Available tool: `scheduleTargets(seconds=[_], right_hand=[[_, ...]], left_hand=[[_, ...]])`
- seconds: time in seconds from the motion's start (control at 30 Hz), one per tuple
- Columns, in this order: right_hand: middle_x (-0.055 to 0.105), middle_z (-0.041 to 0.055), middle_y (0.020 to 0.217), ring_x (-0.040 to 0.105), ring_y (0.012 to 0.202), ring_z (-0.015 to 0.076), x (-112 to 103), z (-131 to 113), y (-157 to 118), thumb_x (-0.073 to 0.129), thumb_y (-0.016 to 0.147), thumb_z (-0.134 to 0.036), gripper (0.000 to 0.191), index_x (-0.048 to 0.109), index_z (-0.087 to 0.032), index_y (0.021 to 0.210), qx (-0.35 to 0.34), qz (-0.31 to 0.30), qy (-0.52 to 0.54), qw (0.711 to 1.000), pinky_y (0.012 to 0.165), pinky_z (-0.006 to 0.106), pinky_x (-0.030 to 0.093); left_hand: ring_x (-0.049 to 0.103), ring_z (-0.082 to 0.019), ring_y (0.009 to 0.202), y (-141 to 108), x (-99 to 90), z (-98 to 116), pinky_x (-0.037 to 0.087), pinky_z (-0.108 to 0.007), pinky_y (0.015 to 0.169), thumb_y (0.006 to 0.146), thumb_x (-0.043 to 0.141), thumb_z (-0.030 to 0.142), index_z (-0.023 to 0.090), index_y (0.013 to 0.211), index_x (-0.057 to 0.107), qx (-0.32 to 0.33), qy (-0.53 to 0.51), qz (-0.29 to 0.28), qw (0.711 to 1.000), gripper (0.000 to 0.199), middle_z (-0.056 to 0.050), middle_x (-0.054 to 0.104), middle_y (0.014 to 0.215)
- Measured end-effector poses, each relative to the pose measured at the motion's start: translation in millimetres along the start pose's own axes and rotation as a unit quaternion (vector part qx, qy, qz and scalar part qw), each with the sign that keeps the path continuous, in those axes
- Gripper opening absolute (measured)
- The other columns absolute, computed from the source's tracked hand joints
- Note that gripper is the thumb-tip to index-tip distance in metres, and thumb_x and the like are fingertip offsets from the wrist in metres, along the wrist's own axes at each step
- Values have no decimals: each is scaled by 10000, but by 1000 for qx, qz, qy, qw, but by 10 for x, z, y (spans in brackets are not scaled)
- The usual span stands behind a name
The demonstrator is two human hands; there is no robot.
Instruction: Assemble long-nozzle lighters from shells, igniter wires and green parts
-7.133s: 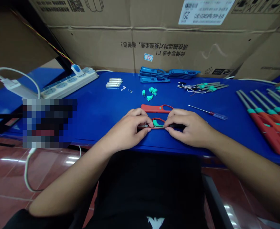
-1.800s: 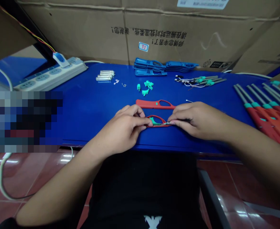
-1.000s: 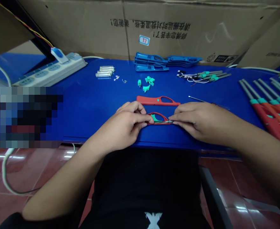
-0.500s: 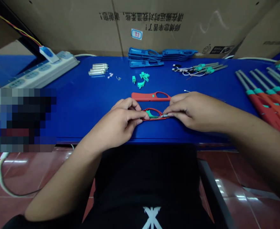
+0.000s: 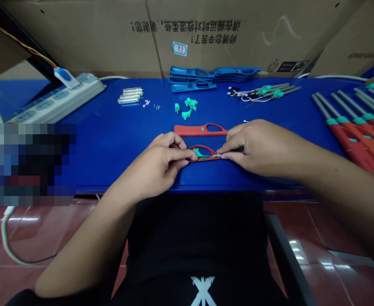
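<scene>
On the front part of the table lies an open red lighter casing half (image 5: 212, 149), with a green trigger (image 5: 200, 153) set in its looped opening. My left hand (image 5: 160, 163) is closed on its left end, a fingertip pressing at the trigger. My right hand (image 5: 253, 146) pinches a small silver metal tube (image 5: 218, 155) at the casing's right end; thin wires run beside it and the fingers hide the rest. Just behind lies the other red casing half (image 5: 190, 130), outer side up, its right end covered by my right hand.
Behind are green triggers (image 5: 186, 114), clear fuel tanks (image 5: 130, 96), blue casing halves (image 5: 193, 86) and metal tubes with wires (image 5: 273, 92). Several red lighters with metal tubes (image 5: 362, 144) lie at the right. A power strip (image 5: 55, 100) stands at the left, cardboard (image 5: 104, 38) at the back.
My right fingers have shifted slightly left along the casing's end, covering more of the metal tube. My left hand keeps its hold. The view has tilted a little.
</scene>
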State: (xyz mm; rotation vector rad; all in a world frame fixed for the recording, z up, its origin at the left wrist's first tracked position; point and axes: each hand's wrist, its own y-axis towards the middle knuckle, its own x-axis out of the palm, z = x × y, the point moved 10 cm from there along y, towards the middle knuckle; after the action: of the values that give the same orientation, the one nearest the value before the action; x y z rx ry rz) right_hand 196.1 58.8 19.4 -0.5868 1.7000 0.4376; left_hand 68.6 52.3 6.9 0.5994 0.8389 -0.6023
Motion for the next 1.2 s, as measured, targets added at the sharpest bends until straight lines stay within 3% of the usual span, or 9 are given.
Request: scheduleTargets(seconds=[0.07,0.3,0.6,0.83,1.2], right_hand=[[755,31,893,659,792,195,24,-1,13,587,905,-232,216,802,-241,922,-17,-6,-7,1000,735,331,483],[699,71,951,632,870,184,24,-70,-145,481,987,-199,307,747,-225,1139,-149,71,43,985,766,308,484],[688,59,978,628,862,178,65,-83,-38,493,974,-193,313,749,-241,1149,-126,-10,64,990,767,319,498],[654,83,956,607,874,191,102,-127,-110,447,981,-171,365,728,-217,1210,-155,7,50,987,767,326,494],[648,78,998,608,922,187,87,-99,-113,448,993,-193,351,727,-236,1203,-122,9,96,988,796,313,493]], left_hand=[[551,-210,1030,-4,-2,-3,475,-432,952,947,549,167,236,1109,744,-1,0,1,1000,262,-75,586,1094],[540,-210,1021,-13,-2,4,474,-419,939,956,529,167,252,1124,743,-10,8,-5,1000,285,-75,578,1095],[536,-201,1027,-12,-9,8,453,-416,957,962,536,162,249,1126,741,-10,3,-9,1000,277,-68,578,1084],[533,-201,1012,1,-8,11,466,-408,941,963,531,171,251,1105,744,-13,2,-15,1000,269,-65,582,1078],[629,-170,1027,-50,-106,21,506,-343,934,953,600,198,227,1066,744,20,-9,-1,1000,186,-49,683,1099]])
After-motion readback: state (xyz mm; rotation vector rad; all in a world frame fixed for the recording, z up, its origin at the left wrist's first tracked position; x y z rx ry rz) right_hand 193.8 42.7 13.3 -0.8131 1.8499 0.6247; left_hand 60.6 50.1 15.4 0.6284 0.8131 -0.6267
